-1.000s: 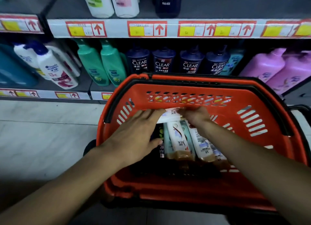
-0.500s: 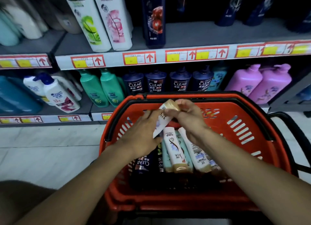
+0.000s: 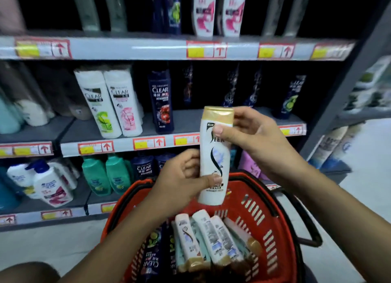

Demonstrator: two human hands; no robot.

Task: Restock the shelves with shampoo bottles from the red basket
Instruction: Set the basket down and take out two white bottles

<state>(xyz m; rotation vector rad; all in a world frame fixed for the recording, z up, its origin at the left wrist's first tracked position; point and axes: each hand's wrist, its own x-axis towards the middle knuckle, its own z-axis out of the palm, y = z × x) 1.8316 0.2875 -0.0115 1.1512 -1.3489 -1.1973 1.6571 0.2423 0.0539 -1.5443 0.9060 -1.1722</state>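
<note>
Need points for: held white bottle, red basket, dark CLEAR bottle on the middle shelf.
held white bottle (image 3: 214,155), head view, on the label at mid-body.
red basket (image 3: 257,200), head view, on the slotted far wall.
dark CLEAR bottle (image 3: 161,101), head view, on its front label, middle shelf.

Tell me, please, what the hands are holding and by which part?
A white bottle: the left hand grips its lower body, the right hand its upper body below the gold cap.
</note>
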